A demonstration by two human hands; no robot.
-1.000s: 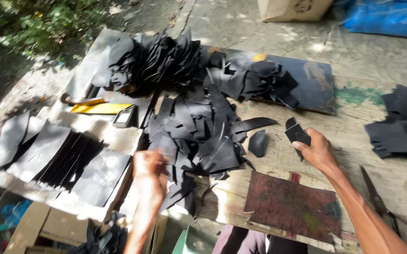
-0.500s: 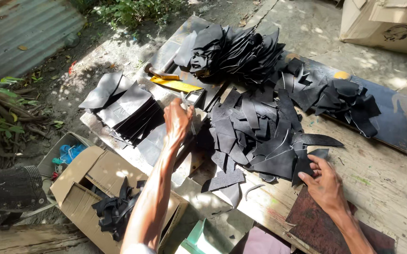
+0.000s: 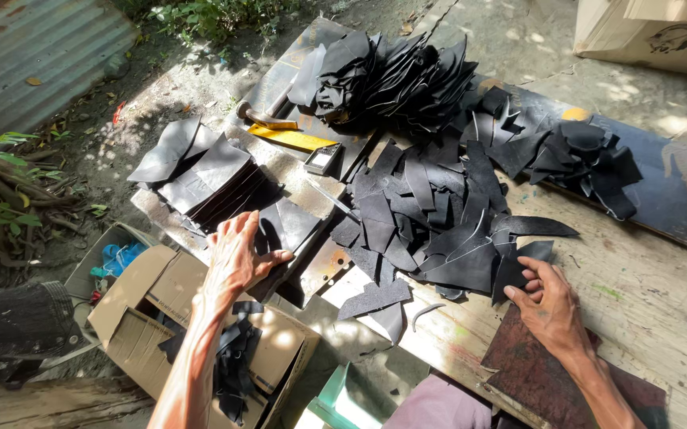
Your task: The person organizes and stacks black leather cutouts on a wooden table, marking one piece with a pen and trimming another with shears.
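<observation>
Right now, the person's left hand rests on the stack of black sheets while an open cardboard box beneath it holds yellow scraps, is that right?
Not quite: in the head view the cardboard box holds black scraps, not yellow ones. The rest stands: the left hand rests on the stack of black sheets.

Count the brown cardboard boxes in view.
2. One open brown cardboard box sits on the ground at lower left, under the left hand, with black scraps inside. Another closed cardboard box is at the top right corner. More may lie outside the frame.
</observation>
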